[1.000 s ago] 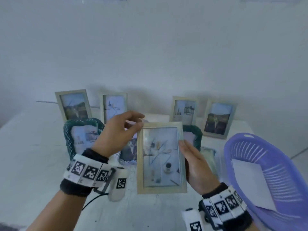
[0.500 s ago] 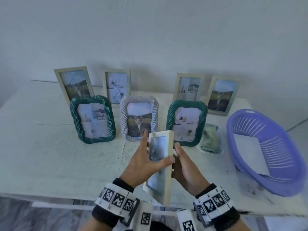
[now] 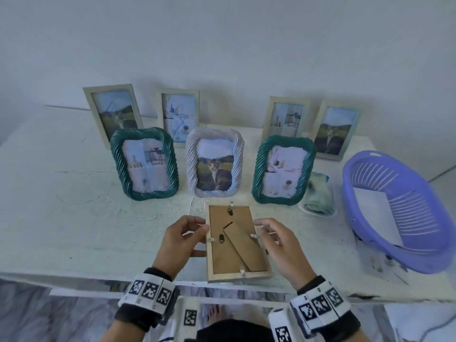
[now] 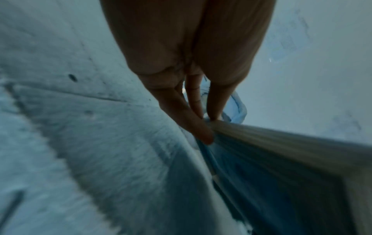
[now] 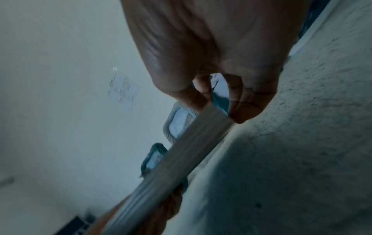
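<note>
A light wooden picture frame (image 3: 234,243) is face down near the table's front edge, its brown backing board and folded stand on top. My left hand (image 3: 182,240) grips its left edge with curled fingers. My right hand (image 3: 278,245) pinches its right edge. In the left wrist view my fingers (image 4: 193,127) close on the frame's pale side (image 4: 281,143). In the right wrist view my fingertips (image 5: 247,108) clamp the frame's side (image 5: 191,151) just over the table. I cannot tell whether the frame rests on the table or hangs just above it.
Behind the frame stand three rope-pattern frames: green (image 3: 144,164), white (image 3: 214,161), green (image 3: 283,170). Several light wooden frames (image 3: 113,112) lean on the wall. A purple basket (image 3: 399,213) holding a white sheet sits at the right, beside a small clear tub (image 3: 318,193).
The frame has been turned from picture side facing me, through edge-on, to back side up, and lowered towards the table's front edge. Both hands have shifted to its side edges.
</note>
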A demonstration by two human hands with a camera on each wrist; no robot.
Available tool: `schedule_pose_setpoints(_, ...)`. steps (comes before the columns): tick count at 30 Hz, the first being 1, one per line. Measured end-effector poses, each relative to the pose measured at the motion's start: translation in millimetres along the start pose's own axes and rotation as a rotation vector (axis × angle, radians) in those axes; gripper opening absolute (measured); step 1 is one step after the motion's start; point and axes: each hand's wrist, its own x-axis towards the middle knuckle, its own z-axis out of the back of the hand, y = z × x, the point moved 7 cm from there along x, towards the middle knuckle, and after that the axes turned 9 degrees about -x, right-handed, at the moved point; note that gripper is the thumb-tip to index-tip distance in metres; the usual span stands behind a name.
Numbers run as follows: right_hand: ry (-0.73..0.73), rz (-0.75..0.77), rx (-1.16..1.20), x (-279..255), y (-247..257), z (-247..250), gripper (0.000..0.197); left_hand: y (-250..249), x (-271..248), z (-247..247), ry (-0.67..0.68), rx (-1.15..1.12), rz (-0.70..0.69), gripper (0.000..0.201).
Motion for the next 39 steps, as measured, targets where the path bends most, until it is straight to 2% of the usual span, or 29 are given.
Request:
schedule_pose_setpoints(2, -0.024, 0.043, -0.129, -4, -4, -8, 0.021, 12, 3, 5, -0.038, 0.114, -0.008, 0.008)
schedule_pose_setpoints(4, -0.051, 0.062, -0.236, -6, -10, -14, 0.020, 17, 3, 6, -0.041, 0.291, -0.052, 0.010)
schedule_pose_setpoints(9, -0.061, 0.060, -0.344, -7, -18, -25, 0.017, 18, -1, -3, 0.054, 0.526, -0.173, 0.039)
schedule_pose_setpoints(13, -0.071, 0.085, -0.402, -6, -17, -29, 0.011, 19, 0, -9, 0.074, 0.660, -0.296, 0.045)
schedule_pose_setpoints(19, 0.000, 0.052, -0.353, 0, -27, -30, 0.008, 21, 5, -10, -0.059, 0.689, -0.356, 0.032)
schedule_pose_setpoints(23, 0.095, 0.052, -0.262, -3, -34, -27, 0.029, 23, 8, -11, -0.086, 0.704, -0.339, 0.024)
schedule_pose_setpoints(27, 0.167, 0.076, -0.250, -2, -37, -23, 0.036, 25, 7, -10, -0.078, 0.664, -0.342, 0.023)
schedule_pose_setpoints(30, 0.181, 0.094, -0.389, 9, -29, -19, 0.035, 28, 7, -8, -0.068, 0.630, -0.327, 0.025)
schedule_pose_setpoints(35, 0.008, 0.227, -0.736, 50, 7, -19, 0.037, 31, 8, -4, -0.041, 0.588, -0.316, 0.028)
schedule_pose_setpoints(39, 0.053, 0.231, -0.902, 76, 23, -31, 0.042, 33, 10, -3, -0.038, 0.564, -0.315, 0.029)
